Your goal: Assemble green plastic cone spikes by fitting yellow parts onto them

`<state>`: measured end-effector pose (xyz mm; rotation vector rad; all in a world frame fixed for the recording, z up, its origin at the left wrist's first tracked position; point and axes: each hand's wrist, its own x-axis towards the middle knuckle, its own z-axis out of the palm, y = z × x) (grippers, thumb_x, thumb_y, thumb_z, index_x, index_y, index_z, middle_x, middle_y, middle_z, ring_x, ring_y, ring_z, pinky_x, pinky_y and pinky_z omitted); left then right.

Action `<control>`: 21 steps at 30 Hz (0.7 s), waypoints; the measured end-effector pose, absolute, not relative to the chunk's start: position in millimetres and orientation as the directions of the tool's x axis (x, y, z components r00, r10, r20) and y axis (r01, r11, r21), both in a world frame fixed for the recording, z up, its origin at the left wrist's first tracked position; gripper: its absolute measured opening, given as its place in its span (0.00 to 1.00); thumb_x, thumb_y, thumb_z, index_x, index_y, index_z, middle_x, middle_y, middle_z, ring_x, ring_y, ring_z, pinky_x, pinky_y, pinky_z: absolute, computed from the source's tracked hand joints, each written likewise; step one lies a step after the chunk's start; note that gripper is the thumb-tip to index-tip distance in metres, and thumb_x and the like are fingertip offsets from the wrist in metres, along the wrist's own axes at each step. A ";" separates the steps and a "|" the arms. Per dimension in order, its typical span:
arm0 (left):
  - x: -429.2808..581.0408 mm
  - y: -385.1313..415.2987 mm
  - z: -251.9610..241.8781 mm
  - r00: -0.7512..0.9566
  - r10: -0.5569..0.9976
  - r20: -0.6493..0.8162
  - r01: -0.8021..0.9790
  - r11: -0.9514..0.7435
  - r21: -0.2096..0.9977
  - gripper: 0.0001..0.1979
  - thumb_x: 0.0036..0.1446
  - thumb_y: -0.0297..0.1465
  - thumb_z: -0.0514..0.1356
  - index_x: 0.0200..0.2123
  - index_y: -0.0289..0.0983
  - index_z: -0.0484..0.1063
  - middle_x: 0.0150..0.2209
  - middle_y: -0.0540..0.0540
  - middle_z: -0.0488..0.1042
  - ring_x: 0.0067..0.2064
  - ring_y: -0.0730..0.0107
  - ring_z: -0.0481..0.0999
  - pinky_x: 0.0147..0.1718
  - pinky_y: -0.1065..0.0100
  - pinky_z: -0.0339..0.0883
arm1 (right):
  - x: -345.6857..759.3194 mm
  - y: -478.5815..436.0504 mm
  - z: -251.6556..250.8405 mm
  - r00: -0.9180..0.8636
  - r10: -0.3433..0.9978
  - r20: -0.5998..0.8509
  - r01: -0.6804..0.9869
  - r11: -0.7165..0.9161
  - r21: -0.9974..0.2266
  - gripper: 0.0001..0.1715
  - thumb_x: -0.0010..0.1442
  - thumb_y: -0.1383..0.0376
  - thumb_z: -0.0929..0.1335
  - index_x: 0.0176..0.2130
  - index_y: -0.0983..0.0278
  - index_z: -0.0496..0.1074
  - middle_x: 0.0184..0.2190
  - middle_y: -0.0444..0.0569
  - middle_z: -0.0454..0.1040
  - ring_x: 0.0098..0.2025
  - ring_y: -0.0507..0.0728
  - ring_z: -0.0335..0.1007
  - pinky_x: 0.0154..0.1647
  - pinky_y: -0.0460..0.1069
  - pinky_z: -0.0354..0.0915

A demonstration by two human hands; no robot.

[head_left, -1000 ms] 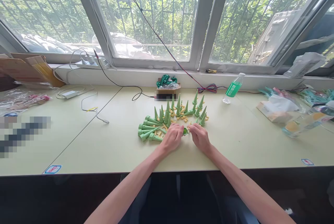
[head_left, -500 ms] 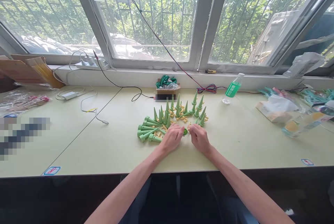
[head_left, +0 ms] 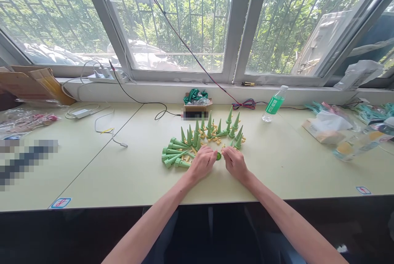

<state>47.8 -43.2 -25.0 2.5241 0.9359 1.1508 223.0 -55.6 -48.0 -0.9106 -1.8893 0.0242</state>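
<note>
My left hand [head_left: 203,161] is closed around a green plastic watering spike [head_left: 218,156], its round open end turned toward me and its body mostly hidden by my fingers. Close by on the right, my right hand [head_left: 235,160] pinches a small yellow plastic piece, which my fingertips largely cover. Left of my hands, several green spikes [head_left: 175,152] lie side by side with their wide caps outward. Behind my hands, more green spikes [head_left: 229,116] stand point up in a loose arc. Small yellow pieces [head_left: 186,158] are scattered among them.
A small box with green wrapping [head_left: 197,98] sits by the window wall. To the right are a green-labelled bottle [head_left: 273,105], a tissue box [head_left: 323,130] and a lying clear bottle [head_left: 357,147]. Cables [head_left: 112,130] and a cardboard box [head_left: 33,83] are on the left.
Both hands stay almost in place, with only slight finger movement at the spike's open end. The view shifts very slightly.
</note>
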 end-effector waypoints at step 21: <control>49.0 -44.7 -21.2 0.351 0.825 0.442 0.484 -0.564 0.669 0.35 0.70 0.43 0.37 0.18 0.36 0.69 0.23 0.45 0.73 0.30 0.67 0.71 0.39 0.64 0.64 | 222.5 -56.0 -46.0 -0.208 0.672 0.711 0.512 0.694 -0.506 0.16 0.70 0.67 0.58 0.29 0.62 0.62 0.23 0.42 0.63 0.23 0.50 0.56 0.27 0.45 0.56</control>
